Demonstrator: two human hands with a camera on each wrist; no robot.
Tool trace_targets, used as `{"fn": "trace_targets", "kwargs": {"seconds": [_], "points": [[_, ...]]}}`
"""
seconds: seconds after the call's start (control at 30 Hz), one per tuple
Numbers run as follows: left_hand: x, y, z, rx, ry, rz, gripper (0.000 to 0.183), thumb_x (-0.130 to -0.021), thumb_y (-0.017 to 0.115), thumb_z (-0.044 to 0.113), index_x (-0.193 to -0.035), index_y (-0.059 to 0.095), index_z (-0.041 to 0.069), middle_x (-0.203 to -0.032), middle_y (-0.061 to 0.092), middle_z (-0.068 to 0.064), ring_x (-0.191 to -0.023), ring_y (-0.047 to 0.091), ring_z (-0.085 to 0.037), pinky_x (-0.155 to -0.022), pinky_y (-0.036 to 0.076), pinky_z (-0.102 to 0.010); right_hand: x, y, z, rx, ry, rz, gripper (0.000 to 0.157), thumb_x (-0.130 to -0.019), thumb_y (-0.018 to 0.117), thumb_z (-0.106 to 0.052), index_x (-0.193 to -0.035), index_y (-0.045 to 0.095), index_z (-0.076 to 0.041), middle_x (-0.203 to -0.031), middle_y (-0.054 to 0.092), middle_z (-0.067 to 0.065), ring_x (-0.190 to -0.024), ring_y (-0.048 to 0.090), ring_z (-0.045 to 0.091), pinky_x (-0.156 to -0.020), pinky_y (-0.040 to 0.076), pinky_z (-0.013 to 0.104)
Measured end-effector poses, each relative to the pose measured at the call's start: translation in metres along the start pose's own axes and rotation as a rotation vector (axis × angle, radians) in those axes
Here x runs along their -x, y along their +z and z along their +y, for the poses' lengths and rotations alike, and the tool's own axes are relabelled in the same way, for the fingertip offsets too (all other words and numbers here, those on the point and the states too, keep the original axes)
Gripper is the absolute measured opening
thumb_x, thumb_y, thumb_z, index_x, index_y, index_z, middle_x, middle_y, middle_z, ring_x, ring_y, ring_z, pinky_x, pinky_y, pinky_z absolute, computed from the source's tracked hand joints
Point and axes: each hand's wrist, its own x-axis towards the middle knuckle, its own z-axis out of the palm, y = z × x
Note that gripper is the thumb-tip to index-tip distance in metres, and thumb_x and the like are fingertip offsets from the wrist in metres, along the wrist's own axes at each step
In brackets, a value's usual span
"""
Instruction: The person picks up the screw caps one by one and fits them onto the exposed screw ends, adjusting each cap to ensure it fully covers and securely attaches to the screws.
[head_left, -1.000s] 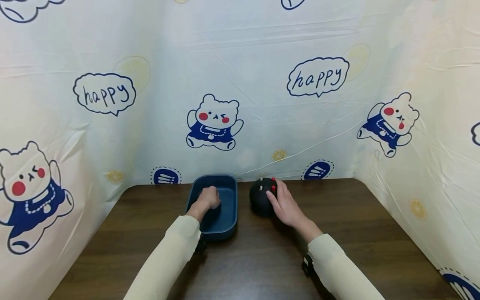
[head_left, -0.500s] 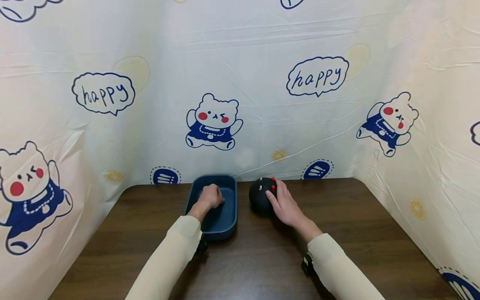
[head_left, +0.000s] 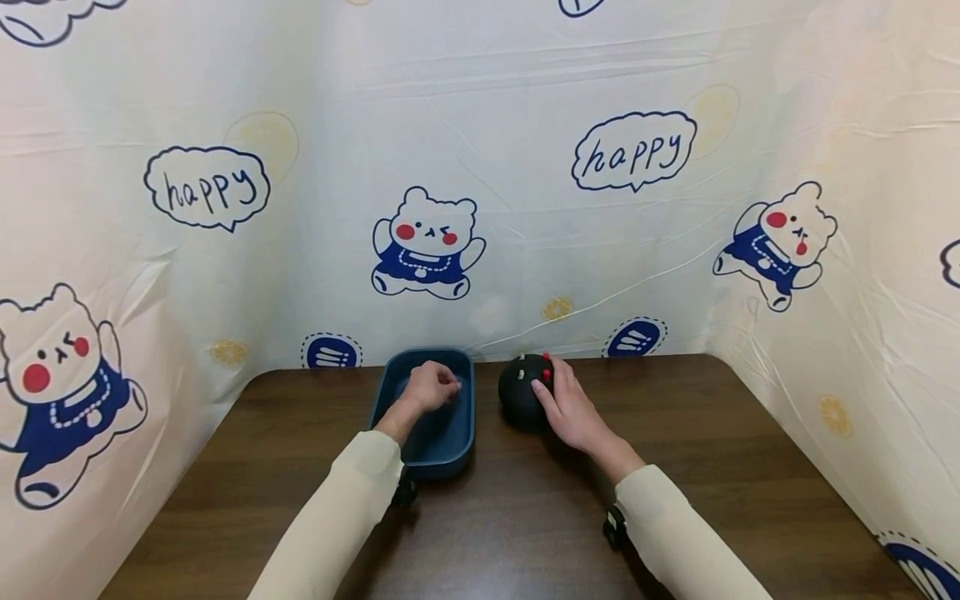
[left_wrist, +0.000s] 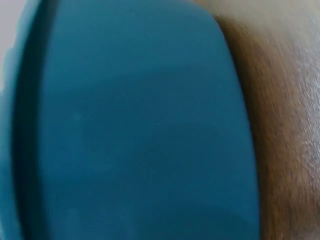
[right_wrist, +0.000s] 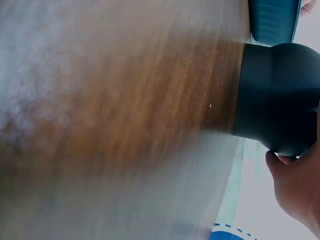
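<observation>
A deep blue plastic bin [head_left: 442,454] stands on the table; its wall [left_wrist: 150,125] fills the left wrist view. Over its interior is my left hand [head_left: 423,390], thumb and fingers drawn together at the tips. A small pale thing seems to show at the fingertips; its kind is too small to tell. To the right stands a black ball-shaped holder [head_left: 519,406] with small red and silvery pin-like pieces on top. My right hand [head_left: 577,412] grips its right side, thumb in front, fingers behind. The right wrist view shows the holder's narrower base [right_wrist: 252,92] on the table.
The dark wooden table [head_left: 495,533] ends just behind the bin and holder. A pale printed curtain [head_left: 525,208] hangs along the back and both sides.
My left hand has risen from deeper in the bin and shifted right and away, from a fist-like shape to pinched fingertips. The right hand and black holder have kept still.
</observation>
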Motion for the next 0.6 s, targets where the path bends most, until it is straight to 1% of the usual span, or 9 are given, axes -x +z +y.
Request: {"fn": "trace_targets", "kwargs": {"seconds": [0.17,0.33,0.6], "points": [[0.002,-0.001,0.004,0.048,0.024,0.009,0.013,-0.101,0.066,0.015,-0.099,0.076,0.007,-0.094,0.07,-0.008,-0.083,0.065,-0.021,-0.079,0.058,-0.036,0.001,0.0,0.0,0.001,0.005,-0.005,0.064,-0.11,0.044,-0.041,-0.156,0.026,-0.002,-0.153,0.036,0.024,-0.136,0.044,0.039,-0.114,0.036,0.059],[0.002,-0.002,0.008,0.064,0.04,0.017,0.013,-0.101,0.066,0.016,-0.101,0.076,0.007,-0.094,0.07,-0.008,-0.082,0.065,-0.021,-0.077,0.058,-0.035,0.0,-0.001,-0.001,0.001,0.006,-0.005,0.064,-0.109,0.044,-0.042,-0.156,0.026,-0.002,-0.152,0.036,0.024,-0.136,0.043,0.039,-0.114,0.036,0.059],[0.004,-0.003,0.014,0.089,0.075,0.015,0.013,-0.101,0.066,0.015,-0.103,0.075,0.006,-0.095,0.07,-0.008,-0.083,0.065,-0.02,-0.079,0.058,-0.036,0.0,0.001,0.001,0.001,0.01,-0.012,0.064,-0.11,0.043,-0.043,-0.157,0.025,-0.003,-0.154,0.034,0.023,-0.137,0.042,0.038,-0.115,0.035,0.058]]}}
